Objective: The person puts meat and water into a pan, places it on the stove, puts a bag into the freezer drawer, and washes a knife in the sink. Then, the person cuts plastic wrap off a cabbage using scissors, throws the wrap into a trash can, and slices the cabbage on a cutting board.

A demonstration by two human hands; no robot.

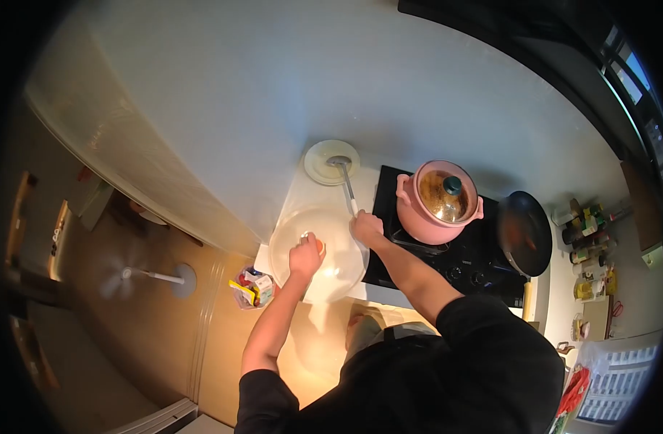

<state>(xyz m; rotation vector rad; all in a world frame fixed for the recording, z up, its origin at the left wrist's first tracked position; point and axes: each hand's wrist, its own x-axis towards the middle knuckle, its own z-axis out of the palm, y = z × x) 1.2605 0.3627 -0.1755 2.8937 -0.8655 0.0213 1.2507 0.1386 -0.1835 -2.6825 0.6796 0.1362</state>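
My right hand [367, 228] is closed around the white handle end of a long-handled ladle [348, 184]. Its grey head rests on a pale round plate [315, 168] by the wall. Over a large whitish, see-through bowl [281, 253], my left hand [304, 256] is closed. A small orange patch shows at its right side and something pale at its fingertips; I cannot make out what these are. To the right of my right hand stands a pink pot [427, 223] with a glass lid [438, 197], on the black stove [447, 264].
A dark frying pan [530, 231] sits at the stove's right end. Bottles and jars [588, 231] line the right side. Below the bowl's left side is a container of packets [253, 288]. A fan [179, 281] stands on the floor at left; a dark hood [505, 36] hangs above.
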